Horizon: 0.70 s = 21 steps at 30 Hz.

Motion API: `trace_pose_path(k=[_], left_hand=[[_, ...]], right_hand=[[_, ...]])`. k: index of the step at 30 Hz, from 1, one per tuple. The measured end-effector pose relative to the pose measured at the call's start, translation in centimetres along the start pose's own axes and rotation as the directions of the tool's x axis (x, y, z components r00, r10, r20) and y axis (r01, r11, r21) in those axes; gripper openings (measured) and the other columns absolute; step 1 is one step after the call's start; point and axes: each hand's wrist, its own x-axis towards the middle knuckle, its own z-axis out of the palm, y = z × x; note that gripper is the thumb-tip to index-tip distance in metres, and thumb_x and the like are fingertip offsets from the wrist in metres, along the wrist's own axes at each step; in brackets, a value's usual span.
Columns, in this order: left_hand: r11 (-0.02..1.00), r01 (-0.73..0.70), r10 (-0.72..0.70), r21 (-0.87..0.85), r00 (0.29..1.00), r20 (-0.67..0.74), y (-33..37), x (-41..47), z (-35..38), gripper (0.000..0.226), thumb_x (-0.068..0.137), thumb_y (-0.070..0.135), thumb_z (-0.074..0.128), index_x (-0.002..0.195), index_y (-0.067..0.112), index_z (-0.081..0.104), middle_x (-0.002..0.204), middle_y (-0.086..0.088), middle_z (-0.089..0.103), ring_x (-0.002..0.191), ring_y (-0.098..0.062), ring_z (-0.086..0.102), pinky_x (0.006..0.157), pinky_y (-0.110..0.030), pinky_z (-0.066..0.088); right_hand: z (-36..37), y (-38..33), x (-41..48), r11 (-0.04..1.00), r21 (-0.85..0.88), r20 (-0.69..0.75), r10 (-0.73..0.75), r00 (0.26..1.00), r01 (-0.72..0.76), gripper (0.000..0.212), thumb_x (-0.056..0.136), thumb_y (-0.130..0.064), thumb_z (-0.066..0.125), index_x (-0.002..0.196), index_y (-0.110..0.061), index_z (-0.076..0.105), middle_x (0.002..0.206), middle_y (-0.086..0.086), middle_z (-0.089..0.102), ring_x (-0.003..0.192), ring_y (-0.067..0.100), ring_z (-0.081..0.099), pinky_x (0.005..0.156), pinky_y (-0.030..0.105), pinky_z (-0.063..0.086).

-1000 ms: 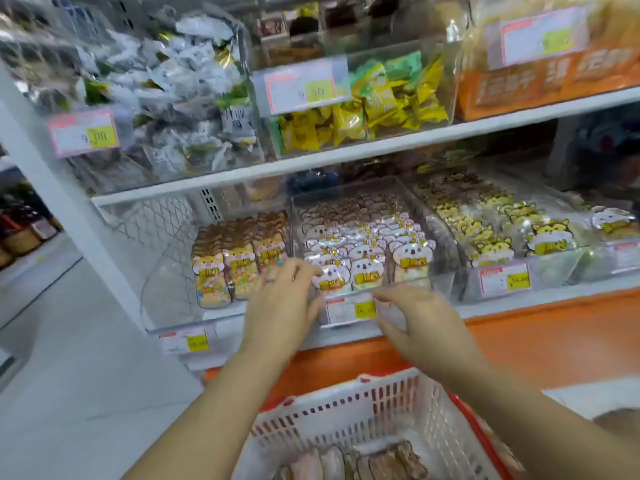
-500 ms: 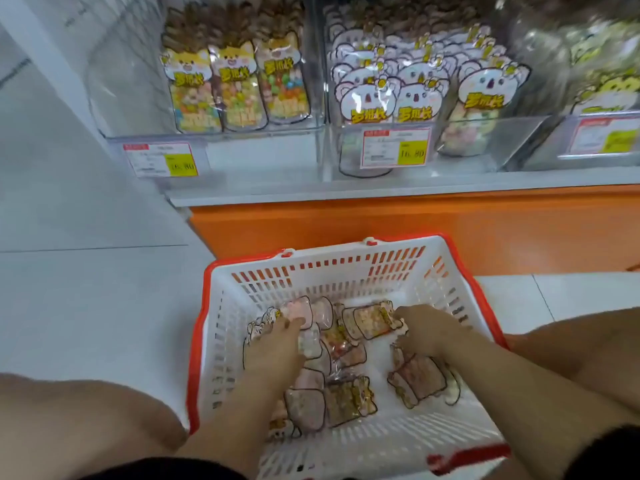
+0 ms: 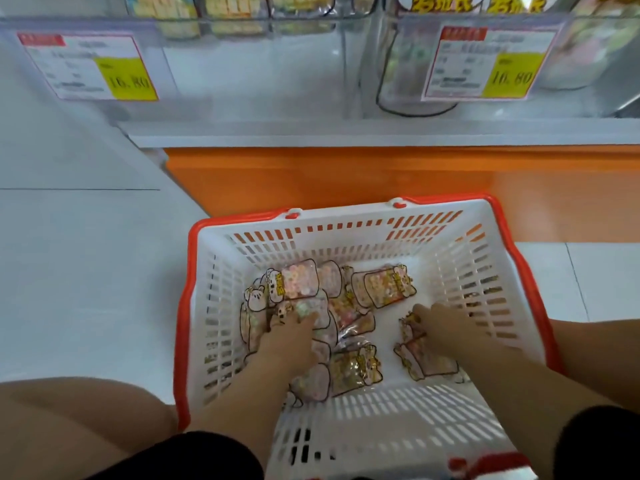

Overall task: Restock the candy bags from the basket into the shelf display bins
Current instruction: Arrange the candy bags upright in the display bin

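A white basket with a red rim (image 3: 349,216) stands on the floor between my knees. Several clear candy bags with cartoon animal headers lie loose on its bottom, one pinkish bag (image 3: 300,281) at the back and another (image 3: 382,286) beside it. My left hand (image 3: 290,342) reaches into the pile, its fingers curled around a candy bag (image 3: 306,308) with a small bear header. My right hand (image 3: 446,329) rests on the top of a bag (image 3: 427,360) at the right side; its thumb is hidden. The clear shelf bins (image 3: 249,67) sit above, mostly cropped.
Two price tags, one at the left (image 3: 90,65) and one at the right (image 3: 485,64), hang on the bin fronts. An orange base panel (image 3: 346,174) runs under the grey shelf edge. My bare knees (image 3: 69,420) flank the basket on the white tiled floor.
A second ago both hands were up at the middle bin's front. They dropped into the basket, and my view tilted down and moved closer. Since half a second ago the hands have barely shifted.
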Motion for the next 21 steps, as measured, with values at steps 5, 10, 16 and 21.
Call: trace_pose_path(k=[5,10,16,21], left_hand=[[1.000,0.009,-0.009,0.001,1.000,0.006,0.2,-0.3,-0.5,0.073,0.098,0.045,0.055,0.157,0.032,0.013,0.158,-0.008,0.025,0.138,-0.040,0.036,0.106,-0.053,0.043],[1.000,-0.001,0.001,0.017,1.000,-0.005,0.2,-1.2,-0.7,0.070,0.097,0.046,0.055,0.156,0.032,0.020,0.156,-0.008,0.031,0.135,-0.035,0.042,0.108,-0.052,0.041],[0.996,-0.075,0.071,-0.055,0.995,-0.071,1.6,-3.5,-2.0,0.064,0.099,0.038,0.055,0.155,0.028,0.027,0.154,-0.007,0.037,0.136,-0.031,0.045,0.107,-0.046,0.043],[0.940,-0.133,0.144,-0.315,0.990,0.012,3.7,-6.7,-4.9,0.045,0.102,0.043,0.049,0.139,0.020,0.056,0.139,-0.001,0.058,0.121,-0.019,0.057,0.098,-0.032,0.046]], right_hand=[[0.3,-0.5,-0.2,0.998,-0.053,-0.016,0.039,0.999,-0.039,0.022,0.090,-0.023,0.057,0.112,-0.020,0.054,0.076,-0.003,0.042,0.073,0.017,0.050,0.059,0.028,0.042],[1.4,0.2,-0.7,0.993,-0.084,0.005,0.079,0.997,-0.078,0.020,0.085,-0.016,0.060,0.104,-0.017,0.068,0.098,0.000,0.060,0.077,0.015,0.056,0.063,0.026,0.047],[-1.4,0.7,-2.1,0.980,0.197,-0.001,-0.016,1.000,0.015,0.013,0.085,-0.018,0.063,0.083,-0.006,0.067,0.085,0.008,0.066,0.069,0.016,0.058,0.064,0.027,0.050],[-7.9,0.4,-5.9,0.908,0.371,-0.303,-0.078,0.950,0.193,0.006,0.079,-0.010,0.064,0.075,-0.005,0.064,0.078,0.012,0.064,0.072,0.021,0.058,0.064,0.031,0.047]])
